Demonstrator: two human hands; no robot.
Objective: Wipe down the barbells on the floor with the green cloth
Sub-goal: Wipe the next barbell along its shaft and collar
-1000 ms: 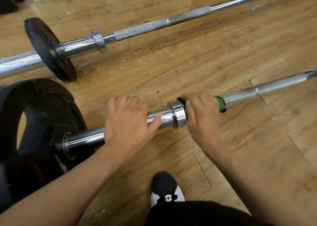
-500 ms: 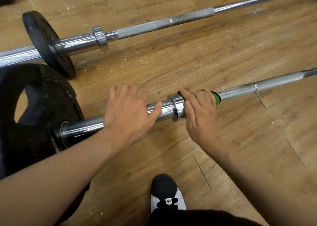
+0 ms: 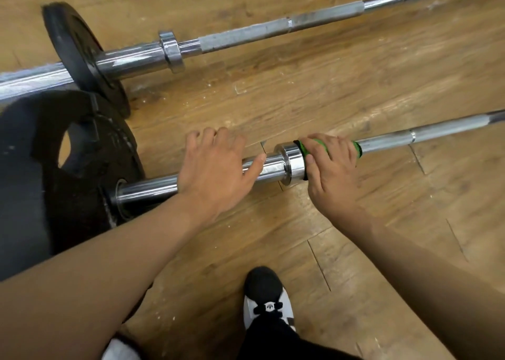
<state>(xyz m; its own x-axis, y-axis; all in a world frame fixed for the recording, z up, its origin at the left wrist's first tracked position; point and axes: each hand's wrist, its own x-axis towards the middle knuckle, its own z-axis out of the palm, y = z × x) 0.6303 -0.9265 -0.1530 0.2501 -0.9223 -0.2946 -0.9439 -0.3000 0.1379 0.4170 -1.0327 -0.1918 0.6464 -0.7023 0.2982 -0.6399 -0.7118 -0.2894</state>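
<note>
The person crouched over the wooden floor (image 3: 328,86), with two barbells lying nearly parallel ahead of them. The near barbell (image 3: 426,134) ran from about eight o'clock up to two o'clock. Its big black plate (image 3: 87,204) sat at the nine o'clock end, and a shiny collar (image 3: 291,164) stood roughly at the middle of the scene.

The left hand (image 3: 216,174) lay released on the chrome sleeve between plate and collar. Its palm was on top, the fingers reached loosely over the far side, and the thumb stretched along the sleeve toward three o'clock, stopping just short of the collar.

The right hand (image 3: 332,174) was clamped round the green cloth (image 3: 356,148). The cloth was wrapped about the shaft right against the collar on its three o'clock side. Green edges peeked out at both ends of the fist and between the fingers.

The far barbell (image 3: 246,33) lay at twelve o'clock, well apart from both hands. It carried a smaller black plate (image 3: 73,48) toward ten o'clock, with its own collar (image 3: 170,51) just beside that. Down at six o'clock a black-and-white shoe (image 3: 266,291) was planted on the boards, toe pointing at the near bar.
</note>
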